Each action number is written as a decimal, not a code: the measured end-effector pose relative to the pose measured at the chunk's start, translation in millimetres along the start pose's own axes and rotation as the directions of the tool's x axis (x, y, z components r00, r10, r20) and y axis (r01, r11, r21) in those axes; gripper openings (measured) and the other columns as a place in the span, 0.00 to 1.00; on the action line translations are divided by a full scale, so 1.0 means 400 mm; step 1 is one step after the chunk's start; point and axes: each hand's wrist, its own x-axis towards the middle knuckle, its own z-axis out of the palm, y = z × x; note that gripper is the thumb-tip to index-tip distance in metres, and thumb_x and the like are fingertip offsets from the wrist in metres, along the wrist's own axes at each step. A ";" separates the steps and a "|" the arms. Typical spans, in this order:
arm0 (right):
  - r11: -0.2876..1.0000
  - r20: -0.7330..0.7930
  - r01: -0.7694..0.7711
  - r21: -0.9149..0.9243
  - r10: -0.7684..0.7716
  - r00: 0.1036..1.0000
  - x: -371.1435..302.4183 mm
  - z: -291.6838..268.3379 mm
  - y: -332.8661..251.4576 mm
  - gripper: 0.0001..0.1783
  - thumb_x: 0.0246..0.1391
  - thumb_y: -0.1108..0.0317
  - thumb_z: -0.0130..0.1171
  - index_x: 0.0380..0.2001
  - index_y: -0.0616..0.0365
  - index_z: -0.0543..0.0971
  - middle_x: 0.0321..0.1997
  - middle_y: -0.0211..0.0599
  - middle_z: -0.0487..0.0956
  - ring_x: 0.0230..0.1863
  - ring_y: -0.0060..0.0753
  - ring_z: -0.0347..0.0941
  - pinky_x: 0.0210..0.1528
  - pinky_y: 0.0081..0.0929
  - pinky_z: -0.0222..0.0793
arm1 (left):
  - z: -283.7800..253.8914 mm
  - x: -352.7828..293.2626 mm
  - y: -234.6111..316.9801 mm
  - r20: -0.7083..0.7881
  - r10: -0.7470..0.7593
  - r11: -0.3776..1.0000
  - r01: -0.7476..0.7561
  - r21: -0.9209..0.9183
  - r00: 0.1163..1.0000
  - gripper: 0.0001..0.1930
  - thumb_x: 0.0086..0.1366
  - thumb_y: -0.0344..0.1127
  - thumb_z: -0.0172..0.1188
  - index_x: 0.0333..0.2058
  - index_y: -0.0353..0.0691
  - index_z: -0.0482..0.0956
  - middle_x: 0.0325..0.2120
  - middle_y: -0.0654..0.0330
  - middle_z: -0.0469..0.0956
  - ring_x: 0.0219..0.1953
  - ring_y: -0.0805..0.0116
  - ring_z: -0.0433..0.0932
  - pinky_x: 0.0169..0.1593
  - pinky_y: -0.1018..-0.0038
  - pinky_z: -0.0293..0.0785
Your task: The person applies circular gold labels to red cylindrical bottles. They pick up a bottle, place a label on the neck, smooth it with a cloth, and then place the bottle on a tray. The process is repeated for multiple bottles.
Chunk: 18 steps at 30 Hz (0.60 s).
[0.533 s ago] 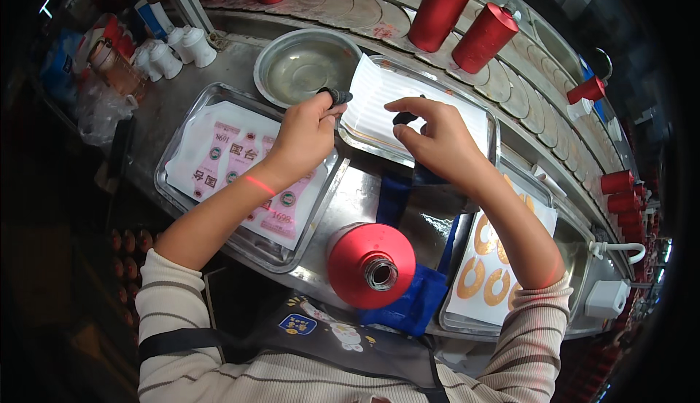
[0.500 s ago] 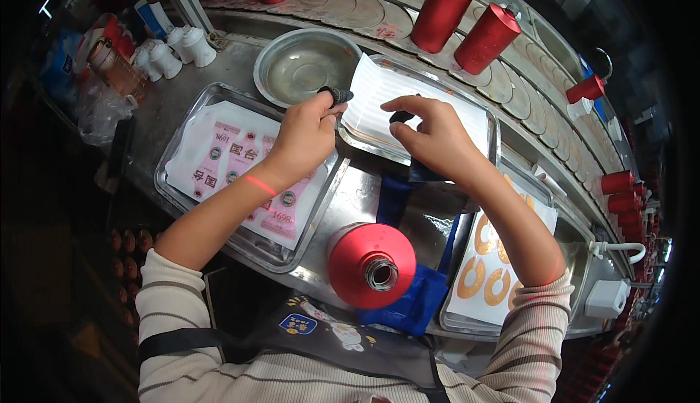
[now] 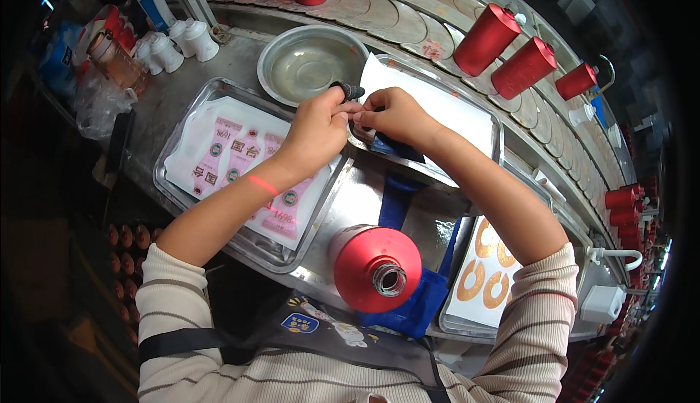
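Note:
My left hand (image 3: 315,137) is closed in a pinch, with a black cover on its forefinger. Against its fingertips, my right hand (image 3: 399,117) is pinched too. Anything between them is too small or hidden. Just under my right hand a dark blue flat piece (image 3: 399,148) shows; whether the hand holds it I cannot tell. Both hands are over the near left edge of a metal tray with a white sheet (image 3: 445,115). Closer to me, a red bottle (image 3: 372,257) with an uncapped clear neck stands on blue material (image 3: 423,304).
On the left is a tray with pink printed labels (image 3: 240,159); on the right, a sheet of gold C-shaped stickers (image 3: 474,279). A metal basin (image 3: 310,64) of liquid stands behind. Red bottles (image 3: 487,38) ride a curved slat conveyor (image 3: 401,24) along the far side.
My right hand has moved left, its fingers closing against my left hand's fingertips. The dark blue piece has shifted left with it. The conveyor bottles have travelled right.

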 end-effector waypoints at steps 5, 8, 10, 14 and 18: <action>0.988 0.039 -0.069 0.139 0.064 0.997 0.021 0.004 0.028 0.13 0.46 0.61 0.66 0.28 0.62 0.87 0.28 0.40 0.84 0.32 0.31 0.79 0.40 0.28 0.73 | 0.001 0.002 0.002 -0.006 0.000 1.000 0.000 0.029 1.000 0.05 0.66 0.16 0.43 0.35 0.29 0.67 0.44 0.43 0.82 0.50 0.63 0.83 0.52 0.74 0.78; 0.982 0.065 -0.090 0.165 0.080 0.995 0.019 -0.002 0.021 0.12 0.47 0.62 0.67 0.28 0.62 0.87 0.28 0.38 0.84 0.31 0.28 0.78 0.39 0.27 0.72 | -0.002 -0.006 0.025 -0.012 -0.021 1.000 0.021 0.019 1.000 0.05 0.66 0.16 0.42 0.32 0.30 0.65 0.44 0.41 0.82 0.49 0.62 0.84 0.52 0.74 0.79; 0.978 0.086 -0.093 0.188 0.078 0.993 0.019 -0.006 0.021 0.12 0.49 0.63 0.67 0.29 0.62 0.87 0.28 0.37 0.84 0.31 0.26 0.77 0.39 0.26 0.72 | -0.001 -0.003 0.015 -0.026 -0.002 1.000 0.002 0.004 1.000 0.05 0.66 0.16 0.42 0.32 0.30 0.65 0.44 0.41 0.82 0.49 0.62 0.84 0.51 0.74 0.79; 0.971 0.118 -0.064 0.230 0.037 0.992 0.027 -0.005 0.048 0.10 0.52 0.64 0.69 0.30 0.61 0.87 0.29 0.34 0.84 0.31 0.23 0.76 0.39 0.25 0.71 | 0.000 -0.003 0.014 -0.026 -0.012 1.000 0.013 0.021 1.000 0.04 0.66 0.17 0.43 0.33 0.30 0.65 0.44 0.40 0.82 0.49 0.63 0.84 0.50 0.74 0.79; 0.968 0.146 -0.049 0.244 0.013 0.989 0.033 -0.004 0.055 0.10 0.54 0.64 0.70 0.32 0.61 0.87 0.29 0.33 0.84 0.30 0.22 0.75 0.39 0.24 0.71 | -0.004 -0.004 0.003 -0.031 -0.015 0.998 0.017 0.053 0.999 0.03 0.67 0.17 0.45 0.33 0.31 0.65 0.44 0.42 0.83 0.48 0.63 0.84 0.49 0.76 0.79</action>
